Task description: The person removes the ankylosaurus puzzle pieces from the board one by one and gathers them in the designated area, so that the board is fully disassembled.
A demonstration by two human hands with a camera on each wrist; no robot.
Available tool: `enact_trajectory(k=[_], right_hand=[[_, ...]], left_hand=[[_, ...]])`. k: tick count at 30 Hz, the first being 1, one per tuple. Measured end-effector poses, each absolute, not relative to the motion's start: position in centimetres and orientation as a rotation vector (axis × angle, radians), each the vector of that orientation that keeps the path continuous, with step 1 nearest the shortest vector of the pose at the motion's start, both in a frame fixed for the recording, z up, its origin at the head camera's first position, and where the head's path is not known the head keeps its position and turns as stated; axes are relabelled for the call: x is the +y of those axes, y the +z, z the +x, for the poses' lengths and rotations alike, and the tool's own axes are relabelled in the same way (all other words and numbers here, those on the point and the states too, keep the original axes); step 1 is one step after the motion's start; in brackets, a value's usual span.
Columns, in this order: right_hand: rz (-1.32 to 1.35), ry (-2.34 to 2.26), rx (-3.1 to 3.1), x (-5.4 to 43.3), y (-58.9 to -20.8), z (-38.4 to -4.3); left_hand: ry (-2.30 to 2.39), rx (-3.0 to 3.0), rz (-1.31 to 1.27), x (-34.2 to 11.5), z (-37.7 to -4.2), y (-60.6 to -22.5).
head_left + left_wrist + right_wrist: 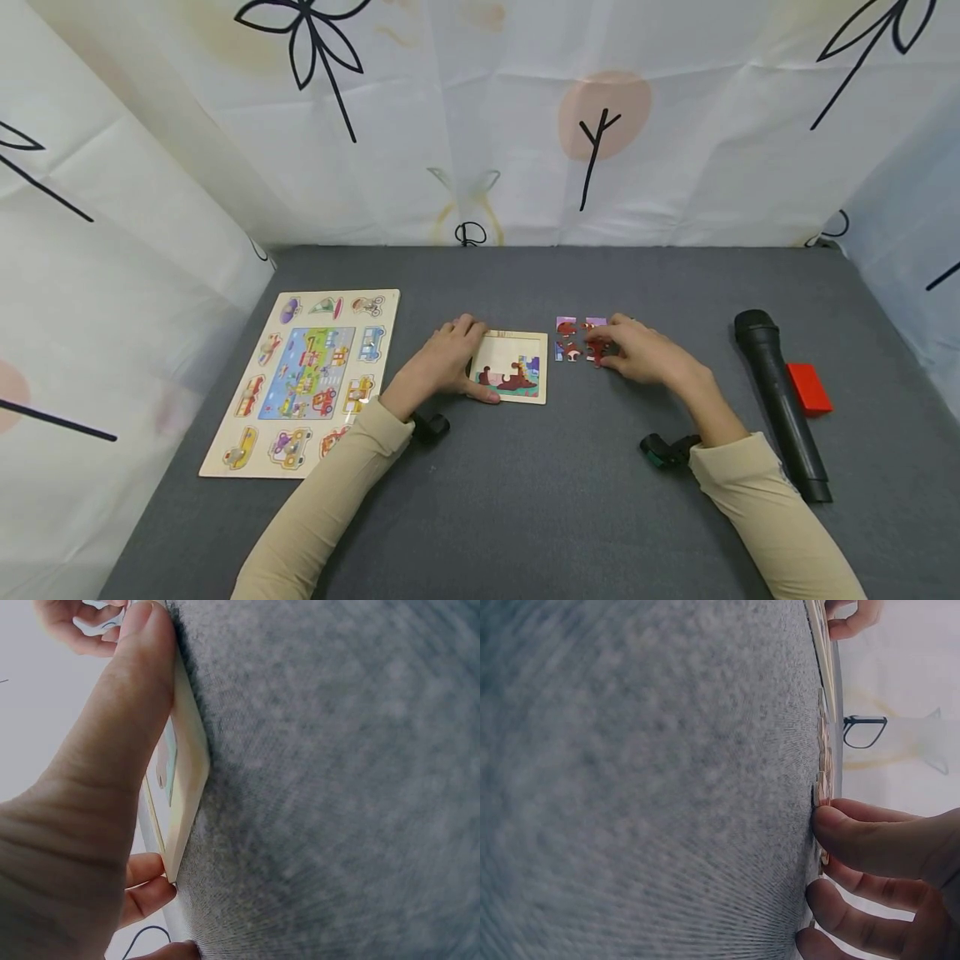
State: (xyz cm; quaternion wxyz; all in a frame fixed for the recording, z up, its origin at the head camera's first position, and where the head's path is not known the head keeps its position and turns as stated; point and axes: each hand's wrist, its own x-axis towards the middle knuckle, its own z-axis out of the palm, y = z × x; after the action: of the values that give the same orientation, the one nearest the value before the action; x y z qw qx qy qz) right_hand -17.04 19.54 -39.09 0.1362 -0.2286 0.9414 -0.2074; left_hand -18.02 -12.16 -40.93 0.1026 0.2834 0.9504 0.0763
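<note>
A small wooden jigsaw tray (510,335), partly filled with pieces at its lower part, lies on the grey table. My left hand (448,360) holds it at its left side, the thumb along the near edge and other fingers at the far-left edge, as the left wrist view shows. To the tray's right lie several loose jigsaw pieces (566,327) in purple, red and white. Over the rightmost of these, my right hand (643,350) pinches a jigsaw piece (819,793) between thumb and index finger, close to the table surface.
At the left lies a larger wooden vehicle puzzle board (247,358), partly behind the left forearm. A black microphone (780,400) lies at the right, with a red block (809,389) beside it. White patterned cloth (480,125) hangs behind the table and along its sides.
</note>
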Motion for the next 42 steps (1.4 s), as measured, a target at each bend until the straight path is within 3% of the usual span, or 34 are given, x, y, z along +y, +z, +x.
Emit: enact_trajectory(k=[30,42], right_hand=[[-0.633,-0.607,2.764,19.8,-38.4,-16.8],[-0.746,-0.663,2.764,17.7,-38.1,-16.9]], left_hand=[[0.225,2.817,0.845,-12.2,-18.1,-41.2],[0.227,2.813,0.856,-12.2,-18.1,-41.0]])
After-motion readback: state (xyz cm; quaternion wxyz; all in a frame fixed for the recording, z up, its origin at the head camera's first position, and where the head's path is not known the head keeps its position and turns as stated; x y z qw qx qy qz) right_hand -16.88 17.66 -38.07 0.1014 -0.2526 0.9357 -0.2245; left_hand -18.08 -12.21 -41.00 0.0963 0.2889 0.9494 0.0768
